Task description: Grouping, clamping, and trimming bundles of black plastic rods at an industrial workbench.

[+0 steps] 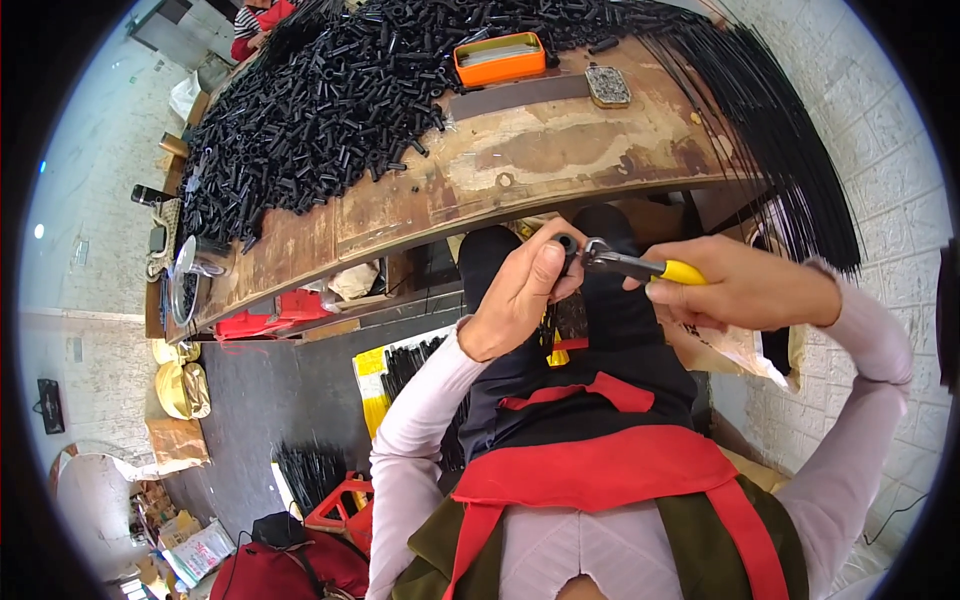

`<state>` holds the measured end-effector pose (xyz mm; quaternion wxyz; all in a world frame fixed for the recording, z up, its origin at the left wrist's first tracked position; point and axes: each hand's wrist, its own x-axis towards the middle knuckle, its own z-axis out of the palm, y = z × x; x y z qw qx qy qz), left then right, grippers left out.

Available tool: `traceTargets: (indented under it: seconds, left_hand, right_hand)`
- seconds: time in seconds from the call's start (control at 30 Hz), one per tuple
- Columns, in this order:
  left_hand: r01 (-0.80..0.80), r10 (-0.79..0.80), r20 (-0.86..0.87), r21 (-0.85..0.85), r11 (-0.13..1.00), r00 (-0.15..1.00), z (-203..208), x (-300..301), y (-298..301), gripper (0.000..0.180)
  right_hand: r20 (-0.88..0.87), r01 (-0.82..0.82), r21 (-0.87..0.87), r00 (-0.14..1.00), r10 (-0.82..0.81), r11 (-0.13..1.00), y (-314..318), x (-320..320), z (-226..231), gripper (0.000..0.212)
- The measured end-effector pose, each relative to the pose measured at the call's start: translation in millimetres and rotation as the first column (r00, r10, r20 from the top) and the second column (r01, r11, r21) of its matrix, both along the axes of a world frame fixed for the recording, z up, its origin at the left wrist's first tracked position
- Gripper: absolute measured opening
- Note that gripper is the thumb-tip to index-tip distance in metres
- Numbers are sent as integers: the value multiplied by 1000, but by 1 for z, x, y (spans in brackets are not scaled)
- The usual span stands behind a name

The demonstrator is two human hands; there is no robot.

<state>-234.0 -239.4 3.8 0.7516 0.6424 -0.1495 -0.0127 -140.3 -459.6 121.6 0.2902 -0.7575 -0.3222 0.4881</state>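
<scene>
Above my lap, in front of the table's near edge, my left hand (pixel 515 285) is closed round a small black tube-like piece (pixel 567 243), its round open end facing up beside my thumb. My right hand (pixel 750 285) grips pliers by their yellow handle (pixel 684 272). The metal head of the pliers (pixel 600 253) is right beside the black piece; whether the jaws touch it or hold anything is too small to tell. A big heap of similar short black tubes (pixel 320 110) covers the far left of the wooden table (pixel 480 190).
An orange box (pixel 500 70) and a small tin (pixel 608 87) stand on the table beside a grey strip (pixel 520 98). Long thin black rods (pixel 790 130) hang over its right end. More black rods (pixel 305 478) and a red bag (pixel 290 570) are at lower left. Another person (pixel 250 28) is far left.
</scene>
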Motion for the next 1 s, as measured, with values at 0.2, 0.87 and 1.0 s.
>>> traceTargets:
  seconds: [0.2, 0.87, 1.0]
  left_hand:
    - [-168, 166, 41, 47, 985, 985, 4, -8, -7, 53]
    - [-509, 814, -66, 750, 422, 577, -132, -124, 118, 33]
    - [-372, 709, 198, 923, 98, 677, -304, -151, 161, 41]
  right_hand:
    - [36, -25, -18, 999, 25, 1000, 11, 0, -2, 32]
    - [991, -214, 131, 21, -129, 968, 31, 111, -141, 31]
    - [938, -143, 234, 292, -185, 962, -1, 104, -144, 26]
